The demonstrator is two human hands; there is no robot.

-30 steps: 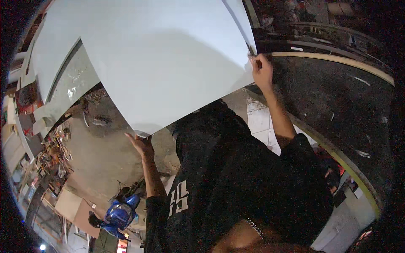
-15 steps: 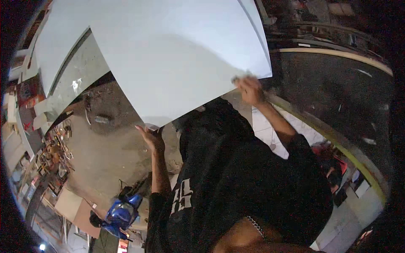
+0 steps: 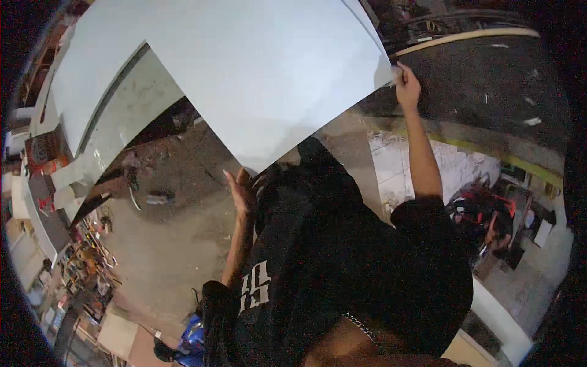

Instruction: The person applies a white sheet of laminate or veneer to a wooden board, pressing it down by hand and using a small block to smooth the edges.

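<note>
A large white sheet (image 3: 244,79) with a smooth face fills the upper middle, one corner pointing toward me. At that near corner is my left hand (image 3: 243,192), thumb raised beside the edge, the other fingers partly hidden by the sheet. My right hand (image 3: 408,90) is closed at the sheet's right corner, pinching its edge with the arm stretched forward. Left of the sheet's edge, a pale greenish panel surface (image 3: 131,101) shows beneath a notch-like gap.
A dark board or tabletop with a light edge strip (image 3: 471,38) lies at the far right. Scattered tools (image 3: 85,263) cover the left side. A blue motorbike (image 3: 191,339) stands low left, near a tan board (image 3: 119,333). Red and black items (image 3: 486,211) lie at the right.
My right hand has moved right and away from me to the sheet's right corner. My left hand and the near corner have shifted slightly right and away, and the view has turned.
</note>
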